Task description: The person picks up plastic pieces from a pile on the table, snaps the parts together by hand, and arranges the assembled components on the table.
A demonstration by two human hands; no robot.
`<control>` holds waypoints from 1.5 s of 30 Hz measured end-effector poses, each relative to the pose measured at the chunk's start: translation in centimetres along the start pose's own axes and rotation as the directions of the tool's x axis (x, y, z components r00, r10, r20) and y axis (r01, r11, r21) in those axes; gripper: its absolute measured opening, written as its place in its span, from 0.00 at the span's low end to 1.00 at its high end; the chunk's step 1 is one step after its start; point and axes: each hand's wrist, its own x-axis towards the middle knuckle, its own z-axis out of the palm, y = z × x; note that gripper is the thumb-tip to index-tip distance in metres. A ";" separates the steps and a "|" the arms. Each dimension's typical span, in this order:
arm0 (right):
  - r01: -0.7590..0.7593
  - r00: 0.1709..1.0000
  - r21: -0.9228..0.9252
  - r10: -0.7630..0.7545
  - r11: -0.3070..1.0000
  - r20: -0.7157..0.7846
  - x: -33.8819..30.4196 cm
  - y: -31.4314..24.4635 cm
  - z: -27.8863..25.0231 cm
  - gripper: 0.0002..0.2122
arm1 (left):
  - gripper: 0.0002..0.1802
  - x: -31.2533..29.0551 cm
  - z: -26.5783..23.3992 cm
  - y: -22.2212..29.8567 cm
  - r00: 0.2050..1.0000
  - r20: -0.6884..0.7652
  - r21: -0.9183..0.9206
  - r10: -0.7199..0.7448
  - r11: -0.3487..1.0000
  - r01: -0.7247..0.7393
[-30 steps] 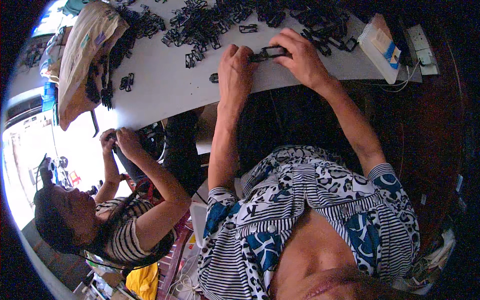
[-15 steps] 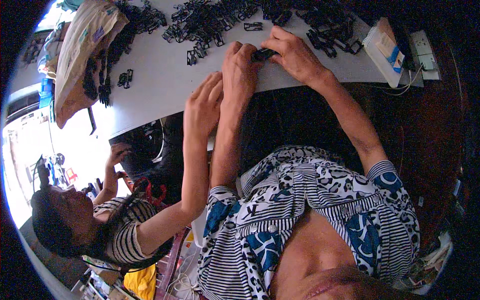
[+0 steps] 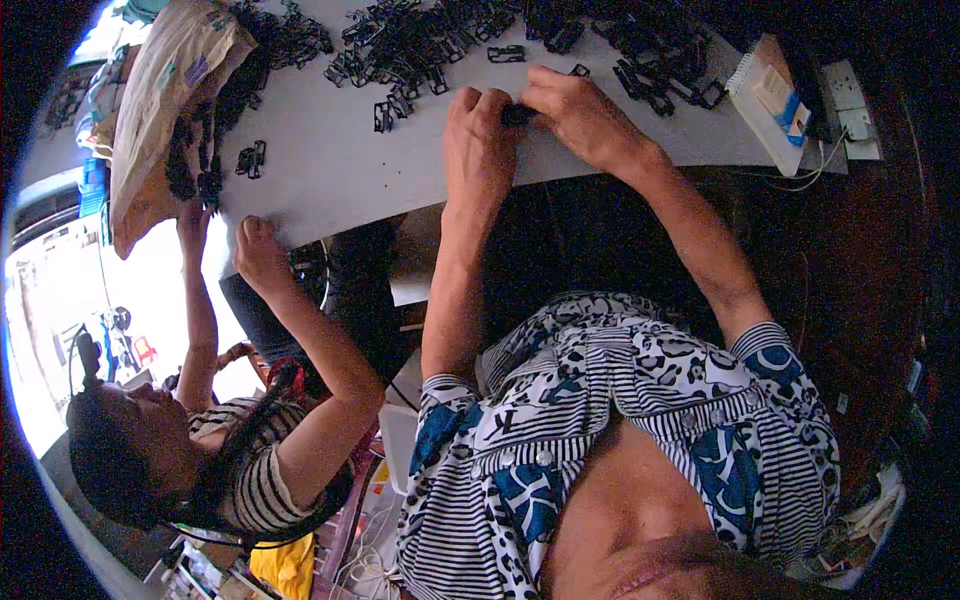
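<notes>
Over the near part of the white table (image 3: 330, 180), both my hands meet on a small black plastic piece (image 3: 516, 114). My left hand (image 3: 480, 140) has its fingers closed round the piece's left end. From the other side, my right hand (image 3: 578, 115) pinches its right end, with the fingers bent. Much of the piece is hidden by the fingers, so its exact shape does not show. A loose black frame-shaped piece (image 3: 506, 53) lies just beyond my hands, and a small black part (image 3: 579, 70) shows beside my right knuckles.
Heaps of black frame-shaped pieces (image 3: 410, 45) cover the table's far side. At left a co-worker's hand (image 3: 262, 250) is by the table edge, near a tan sack (image 3: 170, 110) and a loose pair of pieces (image 3: 251, 159). At right are a spiral notepad (image 3: 765, 105) and a white socket strip (image 3: 848, 100).
The co-worker's hand has drawn away from beside my left wrist to the left table edge; their other hand has risen toward the sack. My right hand has shifted slightly nearer, still gripping the piece.
</notes>
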 end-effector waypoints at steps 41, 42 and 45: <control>-0.173 0.961 -0.285 0.098 0.943 -0.259 -3.4 3.1 -5.4 0.06 | 0.15 1.1 2.2 1.8 0.999 0.018 -0.037 0.047 0.998 -0.046; -0.167 0.962 -0.284 0.093 0.944 -0.257 -3.1 2.8 -6.0 0.06 | 0.16 1.0 1.7 1.8 0.999 0.013 -0.056 0.050 0.997 -0.049; -0.072 0.995 -0.216 0.055 0.974 -0.082 -2.7 2.8 -7.4 0.07 | 0.17 0.4 1.4 1.2 1.000 -0.012 -0.060 0.024 0.998 -0.024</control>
